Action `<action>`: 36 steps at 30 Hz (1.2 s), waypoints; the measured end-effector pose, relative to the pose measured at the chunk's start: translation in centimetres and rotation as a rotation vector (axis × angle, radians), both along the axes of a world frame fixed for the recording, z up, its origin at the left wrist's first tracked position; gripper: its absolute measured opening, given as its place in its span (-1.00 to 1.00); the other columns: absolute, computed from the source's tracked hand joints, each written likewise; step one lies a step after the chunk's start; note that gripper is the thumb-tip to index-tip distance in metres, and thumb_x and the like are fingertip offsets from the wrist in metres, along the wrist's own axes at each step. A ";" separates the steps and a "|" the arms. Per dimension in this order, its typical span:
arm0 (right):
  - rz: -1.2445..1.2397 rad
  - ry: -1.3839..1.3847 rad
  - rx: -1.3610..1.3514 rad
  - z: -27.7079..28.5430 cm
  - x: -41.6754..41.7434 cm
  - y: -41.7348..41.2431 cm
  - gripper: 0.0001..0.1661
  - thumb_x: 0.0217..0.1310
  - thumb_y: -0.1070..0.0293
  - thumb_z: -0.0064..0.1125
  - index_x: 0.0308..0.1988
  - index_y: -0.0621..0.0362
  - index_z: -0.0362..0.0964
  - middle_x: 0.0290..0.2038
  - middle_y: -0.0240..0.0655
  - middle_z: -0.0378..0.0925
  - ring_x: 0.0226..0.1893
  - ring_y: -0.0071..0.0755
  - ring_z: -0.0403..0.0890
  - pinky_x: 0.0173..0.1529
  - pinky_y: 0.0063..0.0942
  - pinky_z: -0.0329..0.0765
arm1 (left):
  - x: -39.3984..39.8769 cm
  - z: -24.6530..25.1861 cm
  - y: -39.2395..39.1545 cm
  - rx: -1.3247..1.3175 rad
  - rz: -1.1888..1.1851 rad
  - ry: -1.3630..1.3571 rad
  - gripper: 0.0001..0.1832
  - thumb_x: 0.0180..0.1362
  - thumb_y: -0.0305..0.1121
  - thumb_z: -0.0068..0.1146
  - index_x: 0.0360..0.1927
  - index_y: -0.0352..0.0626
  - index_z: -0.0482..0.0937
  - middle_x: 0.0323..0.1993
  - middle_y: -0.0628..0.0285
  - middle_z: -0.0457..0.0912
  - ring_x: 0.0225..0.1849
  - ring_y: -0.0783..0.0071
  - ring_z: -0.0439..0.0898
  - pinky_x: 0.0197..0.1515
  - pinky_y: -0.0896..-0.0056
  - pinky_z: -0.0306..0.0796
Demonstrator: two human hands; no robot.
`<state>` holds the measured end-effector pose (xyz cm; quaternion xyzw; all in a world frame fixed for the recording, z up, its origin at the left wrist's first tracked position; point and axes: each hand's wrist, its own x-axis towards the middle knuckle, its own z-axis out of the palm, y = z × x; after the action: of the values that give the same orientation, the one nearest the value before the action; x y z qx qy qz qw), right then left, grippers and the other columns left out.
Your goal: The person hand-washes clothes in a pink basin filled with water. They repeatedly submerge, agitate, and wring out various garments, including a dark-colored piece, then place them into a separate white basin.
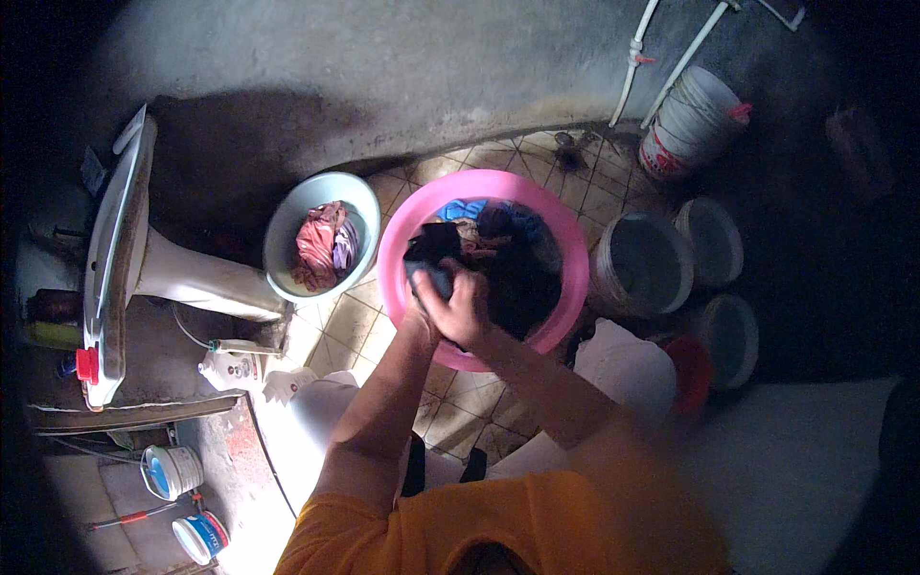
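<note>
A large pink plastic basin (571,277) stands on the tiled floor before me, holding dark wet-looking clothes (521,287) and a blue cloth (462,210). Over the basin's near left part, my right hand (460,305) presses on a bunched dark cloth (430,251), its thumb and fingers bent round it. Close against it lies my left hand (424,316), mostly hidden beneath the right hand and the cloth; its fingers cannot be made out. Left of the pink basin is a pale blue-green basin (277,251) with a reddish garment (318,241) and a striped purple cloth (346,246).
Several buckets, one a large white bucket (605,269), stand to the right, with stacked buckets (690,118) behind them. At left are a pedestal sink (208,284) and a plastic jug (230,368). Pipes (632,65) run down the far wall.
</note>
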<state>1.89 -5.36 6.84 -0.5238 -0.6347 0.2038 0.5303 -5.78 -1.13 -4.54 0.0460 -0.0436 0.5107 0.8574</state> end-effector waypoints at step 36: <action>-0.214 -0.147 -0.306 -4.5 3.5 1.7 -0.61 -0.01 0.09 0.11 -0.45 0.25 0.46 -0.58 0.02 0.47 -0.53 0.10 0.53 -0.42 -0.16 0.44 | 2.4 5.0 -2.4 -0.514 0.054 0.755 -0.57 0.16 -0.09 -0.16 0.00 -0.14 0.39 -0.09 0.19 0.48 -0.03 0.25 0.42 0.09 0.12 0.25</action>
<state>5.35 -3.62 2.36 -0.6763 -0.5739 0.2014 0.4156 -3.36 -3.53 0.46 0.0157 0.4011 0.4746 0.7833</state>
